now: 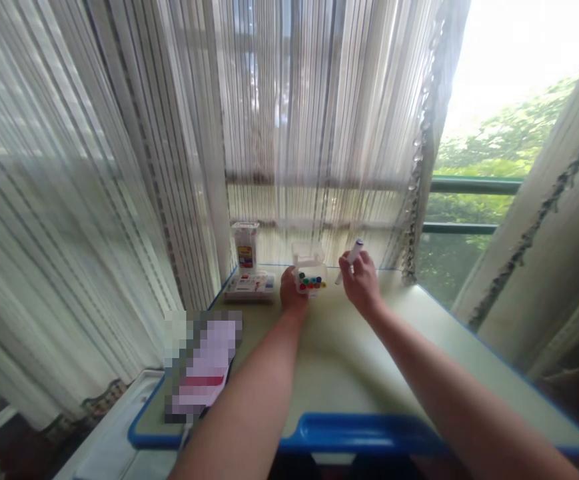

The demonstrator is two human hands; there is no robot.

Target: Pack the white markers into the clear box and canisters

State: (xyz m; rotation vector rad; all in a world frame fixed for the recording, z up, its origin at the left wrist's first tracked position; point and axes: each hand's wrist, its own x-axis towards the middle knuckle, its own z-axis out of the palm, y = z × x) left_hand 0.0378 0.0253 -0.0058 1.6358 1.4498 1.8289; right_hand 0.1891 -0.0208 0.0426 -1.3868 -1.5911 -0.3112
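The left hand (293,291) rests on the table (349,363) at its far end, fingers curled against the left side of a small clear marker box (309,270); it seems to steady the box, though how firmly it grips is hard to tell at this blur. The box stands upright, lid tipped back, and the coloured caps of markers (311,283) show at its near face: red, green, blue and orange among them.

The right hand (360,280) is just to the right of the box, raised slightly off the table and closed around a single marker (351,258). That marker is whitish, tilted up and to the right, its far end sticking out above the fingers. It does not touch the box.

Left of the box, near the table's far left corner, lies a flat open case (250,285) with small coloured contents, and a tall clear container (245,245) stands upright behind it. On the near left of the table is a blurred-out flat object (204,363). The table has a pale green top and a blue rim. Sheer striped curtains (119,167) hang behind and to the left; at far right a window (479,200) shows a green railing and trees.
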